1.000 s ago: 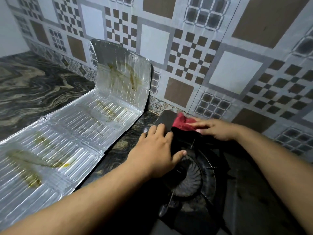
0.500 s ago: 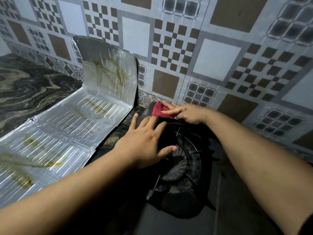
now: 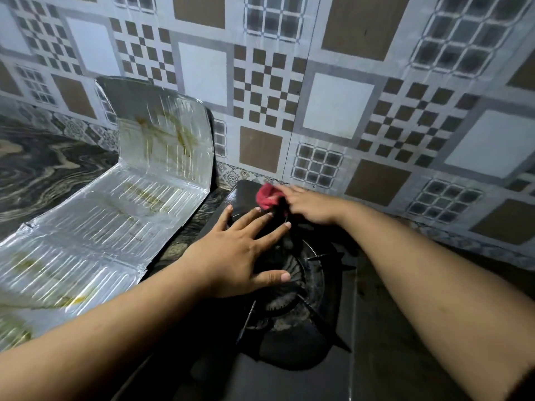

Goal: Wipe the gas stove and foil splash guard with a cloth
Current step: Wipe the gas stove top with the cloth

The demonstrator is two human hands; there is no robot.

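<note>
A black gas stove [image 3: 289,380] fills the lower middle, its burner and pan support [image 3: 292,287] just right of my left hand. My left hand [image 3: 240,256] lies flat on the stove's far-left part, fingers spread, holding nothing. My right hand [image 3: 307,206] presses a red cloth [image 3: 267,196] onto the stove's far-left corner by the wall. The silver foil splash guard [image 3: 110,224] lies folded out on the counter to the left, one panel upright against the wall, streaked with yellowish-brown grease.
A patterned tile wall [image 3: 333,111] rises directly behind the stove. A dark marbled counter [image 3: 43,169] stretches off to the left behind the foil. A narrow strip of counter [image 3: 185,241] shows between foil and stove.
The cloth and my right hand have stayed at the stove's far corner with small shifts. My left hand's fingers have spread wider on the stove. The view has swung a little.
</note>
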